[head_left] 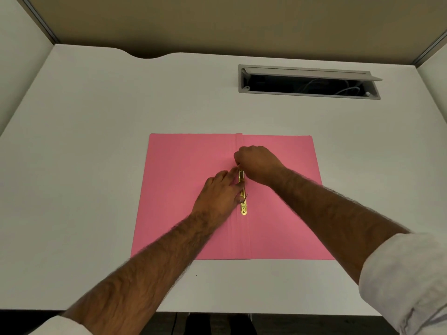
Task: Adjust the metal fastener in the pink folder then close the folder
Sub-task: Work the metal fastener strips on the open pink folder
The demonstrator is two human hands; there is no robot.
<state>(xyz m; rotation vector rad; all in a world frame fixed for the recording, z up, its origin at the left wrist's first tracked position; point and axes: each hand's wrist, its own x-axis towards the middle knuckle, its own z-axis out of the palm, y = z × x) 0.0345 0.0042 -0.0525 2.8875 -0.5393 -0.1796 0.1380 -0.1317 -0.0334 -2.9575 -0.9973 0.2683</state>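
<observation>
Pink folder open flat.
Both hands pinch the metal fastener on the spine: right hand at 12 o'clock, left hand at 9 o'clock.

Pink folder open flat on desk — both hands at metal fastener on spine.

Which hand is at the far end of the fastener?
The right hand, fist closed over the far end of the gold metal fastener. The left hand lies beside its middle, fingertips on the strip.
</observation>
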